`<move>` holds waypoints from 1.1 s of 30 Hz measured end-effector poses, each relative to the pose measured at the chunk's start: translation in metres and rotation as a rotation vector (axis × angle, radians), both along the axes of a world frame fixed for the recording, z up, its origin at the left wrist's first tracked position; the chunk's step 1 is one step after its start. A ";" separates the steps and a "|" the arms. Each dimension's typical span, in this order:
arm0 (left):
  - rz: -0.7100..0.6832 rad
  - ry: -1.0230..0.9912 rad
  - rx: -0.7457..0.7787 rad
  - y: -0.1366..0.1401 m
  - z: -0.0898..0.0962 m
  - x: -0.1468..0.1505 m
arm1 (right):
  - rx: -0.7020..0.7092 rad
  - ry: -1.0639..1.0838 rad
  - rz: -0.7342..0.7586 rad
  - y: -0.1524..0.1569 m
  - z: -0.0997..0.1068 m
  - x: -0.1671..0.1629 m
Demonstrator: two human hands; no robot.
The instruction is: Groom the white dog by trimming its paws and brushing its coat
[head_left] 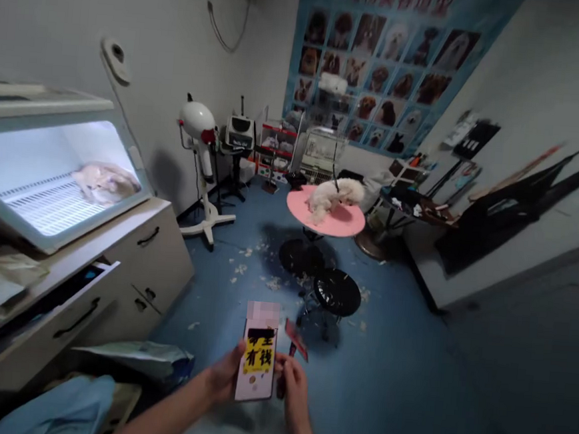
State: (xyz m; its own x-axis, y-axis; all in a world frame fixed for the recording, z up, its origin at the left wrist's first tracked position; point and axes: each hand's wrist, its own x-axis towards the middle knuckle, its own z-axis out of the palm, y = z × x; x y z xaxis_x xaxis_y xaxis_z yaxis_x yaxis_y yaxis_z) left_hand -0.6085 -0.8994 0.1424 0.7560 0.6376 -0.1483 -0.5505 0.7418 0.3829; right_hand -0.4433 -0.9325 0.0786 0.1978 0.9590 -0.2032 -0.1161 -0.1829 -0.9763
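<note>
My left hand (223, 374) holds a phone (257, 358) upright by its lower left edge; its case shows yellow and black characters. My right hand (293, 380) touches the phone's right edge and pinches a small red tool with a thin dark handle (295, 341) that sticks up to the right. Both hands are low in the middle of the view, above the blue floor (397, 379).
A white dog (332, 195) lies on a round pink table (343, 223), with a black stool (336, 291) in front. A lit drying cabinet (46, 178) holding a cat stands on drawers at left, one drawer (55, 319) open. A white stand dryer (202, 143) and fur clumps on the floor.
</note>
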 end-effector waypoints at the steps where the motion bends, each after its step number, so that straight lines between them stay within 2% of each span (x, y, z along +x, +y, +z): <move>1: -0.017 -0.003 -0.004 0.010 -0.006 0.014 | 0.019 0.040 0.011 0.004 0.009 0.007; 3: -0.050 -0.017 -0.006 0.030 -0.016 0.042 | 0.078 0.099 0.041 0.014 0.023 0.022; 6: -0.119 -0.041 -0.032 0.060 -0.021 0.084 | 0.127 0.096 0.041 0.031 0.030 0.049; 11: -0.183 -0.027 -0.113 0.120 -0.007 0.161 | 0.053 -0.011 -0.106 0.070 0.037 0.106; 17: -0.310 -0.062 -0.152 0.200 0.013 0.240 | -0.004 -0.137 -0.205 0.140 0.055 0.177; 21: -0.386 -0.062 -0.187 0.251 0.015 0.280 | 0.025 -0.177 -0.228 0.184 0.064 0.215; 25: -0.434 -0.021 -0.196 0.291 0.013 0.314 | 0.053 -0.089 -0.260 0.217 0.068 0.249; 29: -0.421 0.068 -0.172 0.318 0.016 0.343 | 0.059 0.002 -0.301 0.240 0.061 0.280; 33: -0.366 0.120 -0.182 0.340 0.023 0.375 | 0.106 -0.055 -0.251 0.261 0.047 0.313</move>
